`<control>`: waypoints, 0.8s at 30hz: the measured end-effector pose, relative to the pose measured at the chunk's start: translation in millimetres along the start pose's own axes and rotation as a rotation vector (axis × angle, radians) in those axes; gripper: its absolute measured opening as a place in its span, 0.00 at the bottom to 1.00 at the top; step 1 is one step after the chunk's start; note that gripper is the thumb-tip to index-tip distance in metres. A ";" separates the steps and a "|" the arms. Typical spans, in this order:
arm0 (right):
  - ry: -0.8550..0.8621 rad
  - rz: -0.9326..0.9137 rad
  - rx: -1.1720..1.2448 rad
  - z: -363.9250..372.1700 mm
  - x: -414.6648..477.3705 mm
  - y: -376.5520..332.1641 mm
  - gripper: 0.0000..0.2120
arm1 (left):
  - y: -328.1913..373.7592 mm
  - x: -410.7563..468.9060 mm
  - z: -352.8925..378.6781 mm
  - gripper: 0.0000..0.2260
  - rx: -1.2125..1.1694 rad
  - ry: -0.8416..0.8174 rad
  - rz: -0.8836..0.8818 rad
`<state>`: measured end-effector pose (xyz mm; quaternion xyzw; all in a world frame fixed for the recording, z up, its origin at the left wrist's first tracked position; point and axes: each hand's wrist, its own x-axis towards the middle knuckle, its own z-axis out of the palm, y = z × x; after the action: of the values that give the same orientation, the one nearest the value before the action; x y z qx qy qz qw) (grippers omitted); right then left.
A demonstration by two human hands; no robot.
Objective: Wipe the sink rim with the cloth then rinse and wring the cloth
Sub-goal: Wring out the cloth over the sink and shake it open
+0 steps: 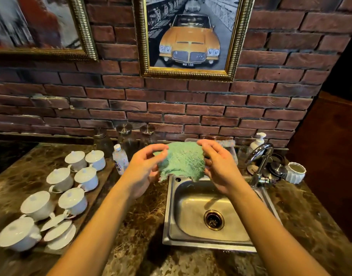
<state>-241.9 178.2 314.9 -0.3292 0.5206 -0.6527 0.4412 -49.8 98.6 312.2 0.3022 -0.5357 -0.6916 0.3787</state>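
Note:
A green fuzzy cloth (182,160) hangs spread out in the air above the back left corner of the steel sink (169,232). My left hand (144,168) pinches its left edge between thumb and fingers. My right hand (219,166) grips its right edge. The basin looks dry, with a brass-ringed drain (213,219) in the middle. A chrome faucet (260,162) stands at the sink's back right, its spout curving left, with no water running.
Several white lidded cups (72,200) and loose lids sit on the marble counter to the left. A small plastic bottle (120,158) and glass jars (103,142) stand behind. A soap pump (257,141) and a white ribbed pot (295,173) are by the faucet.

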 end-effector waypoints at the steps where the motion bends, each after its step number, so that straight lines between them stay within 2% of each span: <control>1: -0.024 0.014 0.003 -1.3 0.0 6.0 0.06 | -7.1 -0.4 -5.2 0.10 0.033 -0.019 -0.008; 4: -0.083 0.003 -0.118 -5.0 0.0 23.1 0.10 | -27.1 3.6 -26.1 0.18 0.082 -0.033 0.006; 7: -0.082 0.056 -0.161 -4.3 5.2 42.9 0.12 | -47.4 11.3 -50.0 0.15 0.200 0.016 0.019; 10: -0.061 0.161 -0.145 -2.3 18.1 74.7 0.10 | -74.7 18.9 -74.1 0.12 0.216 0.065 -0.086; 15: -0.054 0.324 -0.177 12.4 36.1 149.1 0.14 | -126.0 27.1 -111.1 0.16 0.018 0.146 -0.247; 20: -0.037 0.449 -0.202 18.7 58.4 217.7 0.17 | -182.8 33.0 -148.6 0.08 0.122 0.167 -0.403; 24: -0.089 0.549 -0.226 16.1 75.3 249.4 0.21 | -210.2 45.0 -177.1 0.11 0.175 0.116 -0.559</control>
<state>-199.1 85.6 74.6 -0.2512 0.6396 -0.4319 0.5842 30.2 -1.0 64.7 0.5082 -0.4668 -0.7020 0.1761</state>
